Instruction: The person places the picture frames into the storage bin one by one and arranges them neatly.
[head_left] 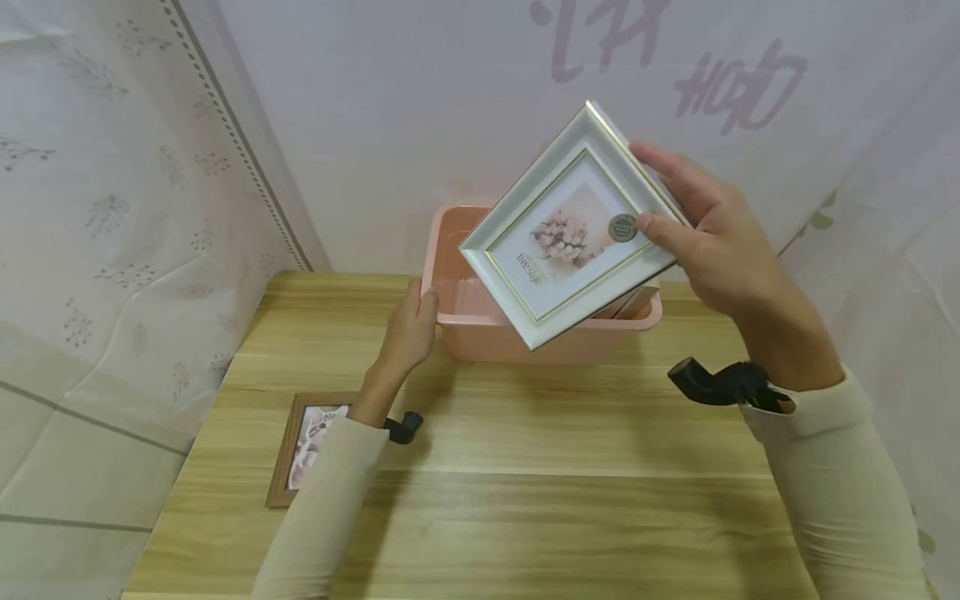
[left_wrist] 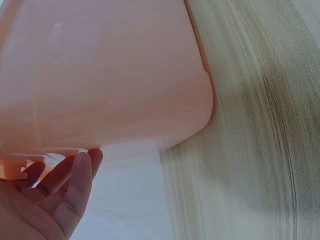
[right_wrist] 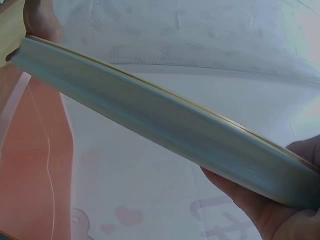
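Observation:
My right hand [head_left: 720,233] grips a white picture frame [head_left: 510,225] with gold trim by its right edge, thumb on the front face. The frame is tilted, corner up, above a pink plastic basin [head_left: 495,342] and hides much of its opening. It shows a flower print and a round grey sticker. In the right wrist view the white frame [right_wrist: 150,112] appears edge-on between thumb and fingers. My left hand [head_left: 411,329] holds the basin's left rim; in the left wrist view its fingers curl under the rim beside the basin wall [left_wrist: 110,75]. Inside the basin, a brown item [head_left: 630,302] shows partly.
A brown wooden picture frame [head_left: 288,467] lies on the wood-grain table [head_left: 525,517] at the left, partly under my left forearm. Behind the basin hangs a pale printed cloth [head_left: 375,125], with more patterned cloth on both sides.

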